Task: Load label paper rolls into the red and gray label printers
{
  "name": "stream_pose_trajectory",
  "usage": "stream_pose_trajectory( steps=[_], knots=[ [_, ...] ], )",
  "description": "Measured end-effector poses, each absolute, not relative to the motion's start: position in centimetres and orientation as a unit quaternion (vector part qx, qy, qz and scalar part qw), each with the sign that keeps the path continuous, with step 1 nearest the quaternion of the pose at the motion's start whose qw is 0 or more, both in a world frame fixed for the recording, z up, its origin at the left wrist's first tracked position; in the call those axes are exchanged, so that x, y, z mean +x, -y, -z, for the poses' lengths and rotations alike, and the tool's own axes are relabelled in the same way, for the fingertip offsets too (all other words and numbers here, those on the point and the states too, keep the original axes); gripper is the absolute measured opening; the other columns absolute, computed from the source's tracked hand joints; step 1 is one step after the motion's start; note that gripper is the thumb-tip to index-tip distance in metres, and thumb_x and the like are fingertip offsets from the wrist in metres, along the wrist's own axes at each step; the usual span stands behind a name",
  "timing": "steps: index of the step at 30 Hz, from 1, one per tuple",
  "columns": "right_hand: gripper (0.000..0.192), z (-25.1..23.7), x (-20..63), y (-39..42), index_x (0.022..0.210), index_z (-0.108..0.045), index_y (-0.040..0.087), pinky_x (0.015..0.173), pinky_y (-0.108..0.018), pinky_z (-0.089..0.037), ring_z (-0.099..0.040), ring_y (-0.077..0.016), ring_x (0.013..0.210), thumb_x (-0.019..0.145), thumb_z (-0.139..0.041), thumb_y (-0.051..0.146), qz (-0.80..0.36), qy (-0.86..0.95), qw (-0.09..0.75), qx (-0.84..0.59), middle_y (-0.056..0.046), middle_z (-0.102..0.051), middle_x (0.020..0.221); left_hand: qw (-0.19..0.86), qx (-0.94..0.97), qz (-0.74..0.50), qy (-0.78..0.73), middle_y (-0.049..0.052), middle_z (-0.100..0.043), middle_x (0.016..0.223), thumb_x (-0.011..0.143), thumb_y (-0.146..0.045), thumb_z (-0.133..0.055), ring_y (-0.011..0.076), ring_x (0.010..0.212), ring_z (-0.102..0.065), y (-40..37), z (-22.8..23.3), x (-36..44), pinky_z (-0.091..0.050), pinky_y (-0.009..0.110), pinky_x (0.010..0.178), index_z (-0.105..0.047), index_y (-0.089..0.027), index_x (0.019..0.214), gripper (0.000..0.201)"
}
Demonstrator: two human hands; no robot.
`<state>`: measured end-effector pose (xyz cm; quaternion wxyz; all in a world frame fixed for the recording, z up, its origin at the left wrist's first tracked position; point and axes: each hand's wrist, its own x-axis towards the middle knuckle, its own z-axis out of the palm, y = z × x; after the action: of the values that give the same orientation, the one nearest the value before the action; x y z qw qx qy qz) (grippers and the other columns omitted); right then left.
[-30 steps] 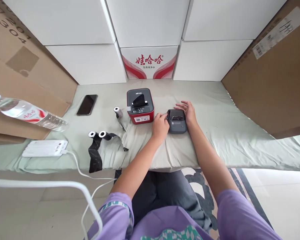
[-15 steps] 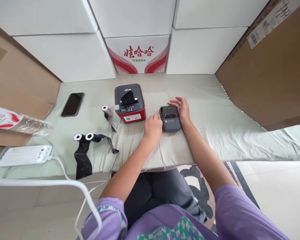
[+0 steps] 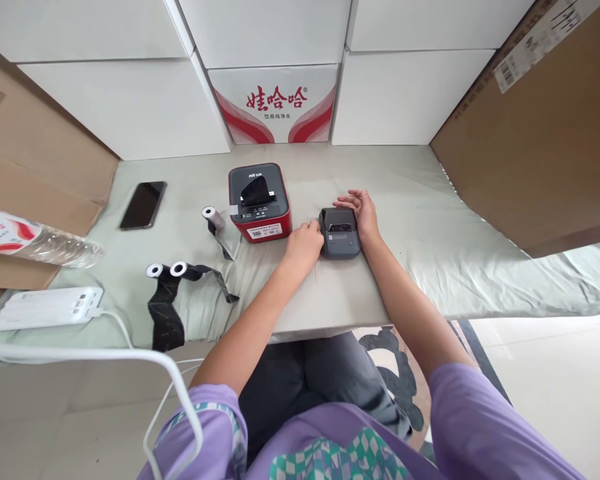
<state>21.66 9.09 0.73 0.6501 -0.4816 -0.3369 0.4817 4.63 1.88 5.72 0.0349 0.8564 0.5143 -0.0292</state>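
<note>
A small dark grey portable printer (image 3: 341, 245) lies on the cloth-covered surface between my hands. My left hand (image 3: 304, 244) is at its left side, fingers curled together with the fingertips against the edge; what the thumb does is hidden. Along the printer's right side rests my right hand (image 3: 364, 217), its fingers loosely stretched out past the back corner. Just left of the small printer stands a red and black box-shaped printer (image 3: 260, 203), with black paper sticking out of its top slot.
Loose paper rolls (image 3: 179, 269) with black strips lie at left, another roll (image 3: 213, 217) nearer the red printer. Farther left are a phone (image 3: 143, 205), a white power bank (image 3: 47, 309) with cable, and a water bottle (image 3: 40, 239). White cartons (image 3: 275, 103) and brown boxes (image 3: 545, 147) enclose the surface.
The view has shifted slightly. My left forearm has moved a little to the left, and the left fingers look more bunched at the printer's side. My right hand stays beside the printer.
</note>
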Motion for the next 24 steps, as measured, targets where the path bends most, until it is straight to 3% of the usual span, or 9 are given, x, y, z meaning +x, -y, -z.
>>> stream_pose_trajectory(
  steps=[11,20,24],
  knots=[
    [0.061,-0.4,21.8,-9.1,0.102,-0.054,0.025,0.086,-0.036,-0.062,-0.077,-0.0188,0.085,0.09,-0.046,0.084,-0.463,0.368,0.642,-0.489,-0.002,-0.072,0.089,0.033,0.857,0.023,-0.514,0.021,-0.066,0.131,0.1,0.001,-0.033,0.0292,0.116,-0.066,-1.9,-5.3,4.4,-0.054,0.035,0.082,-0.071,-0.008,0.125,0.046],
    [0.054,-0.4,22.0,-9.3,0.101,-0.053,0.026,0.088,-0.037,-0.062,-0.077,-0.0195,0.085,0.092,-0.048,0.079,-0.459,0.358,0.647,-0.492,-0.001,-0.07,0.087,0.076,0.834,-0.052,-0.544,0.016,-0.068,0.135,0.1,-0.004,-0.036,0.0274,0.112,-0.07,-2.2,-3.9,3.7,-0.055,0.034,0.08,-0.056,-0.015,0.151,0.056],
    [0.054,-0.3,22.1,-9.5,0.1,-0.052,0.026,0.087,-0.039,-0.063,-0.076,-0.0201,0.084,0.092,-0.048,0.079,-0.443,0.357,0.652,-0.502,-0.001,-0.069,0.086,0.135,0.792,-0.14,-0.579,0.01,-0.074,0.12,0.102,-0.014,-0.044,0.0249,0.101,-0.073,-2.6,-3.4,3.4,-0.054,0.032,0.08,-0.071,-0.025,0.135,0.044]
  ],
)
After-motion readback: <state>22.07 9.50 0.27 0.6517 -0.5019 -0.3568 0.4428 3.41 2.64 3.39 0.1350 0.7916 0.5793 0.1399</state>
